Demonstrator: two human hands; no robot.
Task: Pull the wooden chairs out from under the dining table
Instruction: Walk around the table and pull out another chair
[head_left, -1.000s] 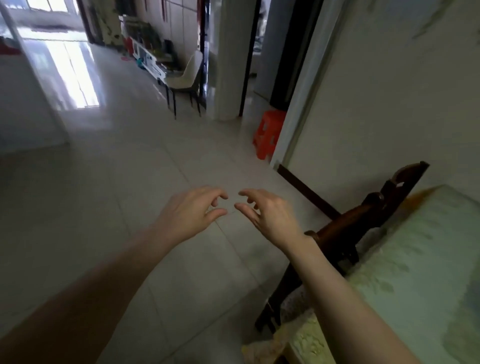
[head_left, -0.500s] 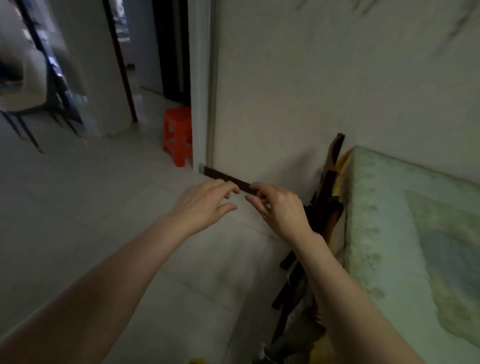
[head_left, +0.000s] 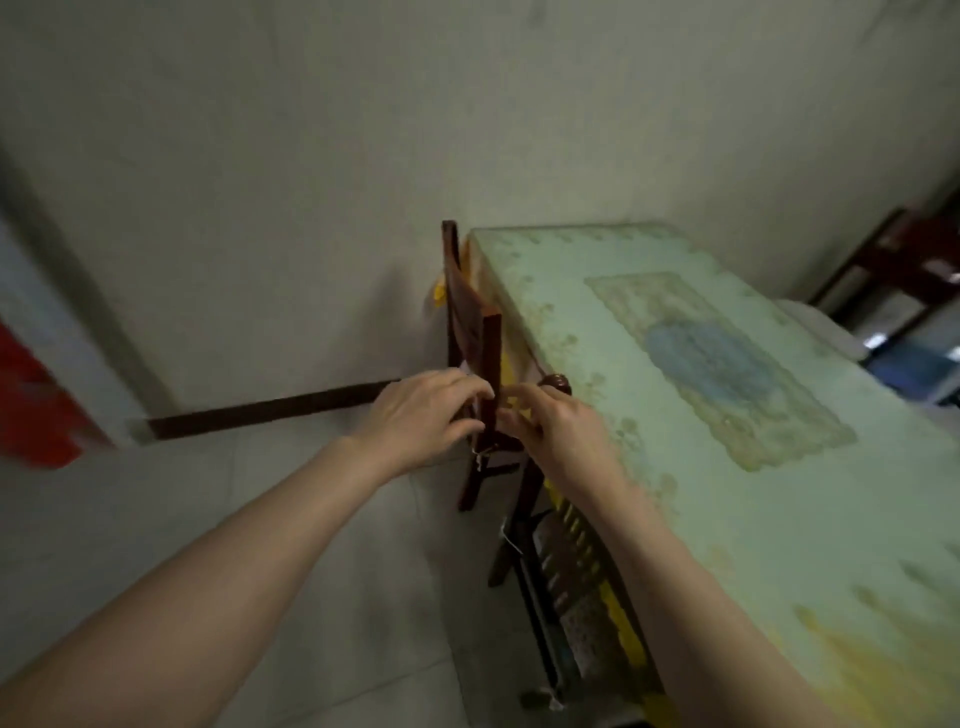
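Observation:
A dark wooden chair (head_left: 470, 317) stands tucked against the left side of the dining table (head_left: 727, 493), which wears a pale green patterned cloth. Its near back post rises between my hands. My left hand (head_left: 423, 418) has curled fingertips touching the post's left side. On the post's right side my right hand (head_left: 563, 434) has spread fingers, and neither hand is closed around the post. A second dark chair (head_left: 558, 566) sits under the table edge nearer to me, partly hidden by my right forearm.
A plain wall with a dark baseboard (head_left: 270, 410) runs close behind the chair. A red stool (head_left: 31, 410) sits at the left edge. Dark furniture (head_left: 898, 260) and a white object (head_left: 823, 330) lie beyond the table's far right. Pale tiled floor (head_left: 311, 649) is on my left.
The view has swung right from the hallway onto the table and wall. Both hands have moved forward from open air to either side of the chair's back post.

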